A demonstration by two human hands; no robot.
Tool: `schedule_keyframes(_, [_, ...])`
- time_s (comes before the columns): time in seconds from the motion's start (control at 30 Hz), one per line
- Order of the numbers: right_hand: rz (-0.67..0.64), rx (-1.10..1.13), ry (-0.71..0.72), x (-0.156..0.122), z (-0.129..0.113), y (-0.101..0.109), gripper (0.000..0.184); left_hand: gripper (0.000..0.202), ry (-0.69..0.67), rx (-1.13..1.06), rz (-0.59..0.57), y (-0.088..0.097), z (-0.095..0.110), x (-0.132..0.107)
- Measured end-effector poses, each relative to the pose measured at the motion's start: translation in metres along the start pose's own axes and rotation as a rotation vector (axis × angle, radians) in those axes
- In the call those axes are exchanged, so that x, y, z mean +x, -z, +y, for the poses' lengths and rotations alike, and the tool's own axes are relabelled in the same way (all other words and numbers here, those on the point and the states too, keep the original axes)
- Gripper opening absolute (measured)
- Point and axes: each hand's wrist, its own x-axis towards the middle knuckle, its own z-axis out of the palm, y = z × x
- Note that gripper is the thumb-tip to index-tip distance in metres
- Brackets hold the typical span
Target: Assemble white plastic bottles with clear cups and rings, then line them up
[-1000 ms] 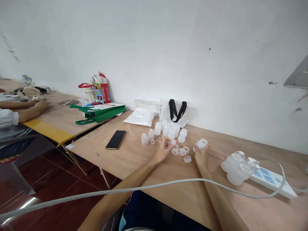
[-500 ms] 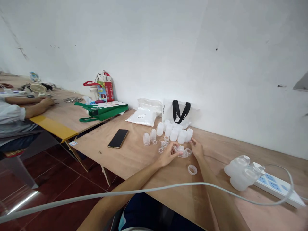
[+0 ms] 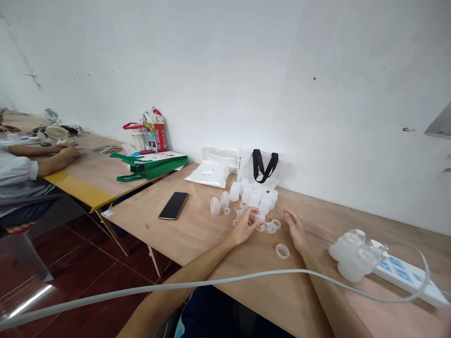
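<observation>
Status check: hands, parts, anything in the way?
Left hand at the clear rings; right hand open, empty. Frosted bottles clustered beyond. Cable crossing the foreground.

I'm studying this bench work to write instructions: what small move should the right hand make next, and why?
Probably, the right hand should pick up the single translucent white plastic ring: that hand looks open and unloaded, and the ring lies close by, apart from the cluster of translucent plastic rings beside the left hand.
</observation>
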Motion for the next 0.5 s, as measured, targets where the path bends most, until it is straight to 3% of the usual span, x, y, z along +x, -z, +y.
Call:
schedule_keyframes(0.1, [-0.034, -0.090, 0.034, -0.037, -0.005, 0.021, 0.049, 0.044, 0.005, -0.003, 0.008, 0.000, 0.001, 0.001])
schedule_keyframes(0.17, [-0.142, -0.215, 0.031, -0.060, -0.009, 0.031, 0.050, 0.045, 0.000, -0.010, 0.011, -0.002, 0.001, 0.002])
schedule_keyframes(0.27, [-0.209, -0.379, 0.183, -0.086, -0.013, 0.035, 0.049, 0.045, -0.012, -0.029, 0.049, -0.004, 0.000, 0.003])
schedule_keyframes(0.37, [-0.257, -0.447, 0.327, -0.092, -0.018, 0.028, 0.037, 0.045, -0.030, -0.021, 0.071, -0.006, -0.002, 0.003])
schedule_keyframes(0.5, [-0.272, -0.436, 0.421, -0.079, -0.025, 0.014, 0.032, 0.045, -0.064, 0.039, 0.021, -0.008, -0.004, 0.003])
